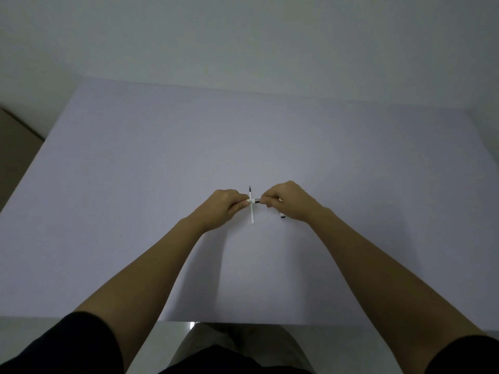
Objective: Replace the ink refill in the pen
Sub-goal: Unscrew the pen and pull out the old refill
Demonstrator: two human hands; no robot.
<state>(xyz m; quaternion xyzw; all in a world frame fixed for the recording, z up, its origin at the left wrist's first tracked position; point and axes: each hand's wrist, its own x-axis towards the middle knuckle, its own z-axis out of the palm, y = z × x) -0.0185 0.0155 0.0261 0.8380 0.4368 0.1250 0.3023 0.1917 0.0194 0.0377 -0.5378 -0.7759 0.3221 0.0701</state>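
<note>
My left hand [225, 207] and my right hand [287, 201] meet over the middle of the table, each pinching one end of a pen [255, 201] held crosswise between them. Only a short white and dark stretch of the pen shows between the fingertips. A thin white ink refill [252, 211] with a dark tip lies on the table, pointing away from me, just under the gap between the hands. A small white piece with a black end [282, 216] lies under my right palm, mostly hidden.
The white table [162, 157] stretches wide on all sides of my hands, with its near edge close to my lap. A pale wall stands behind its far edge. Brown floor shows at the far left.
</note>
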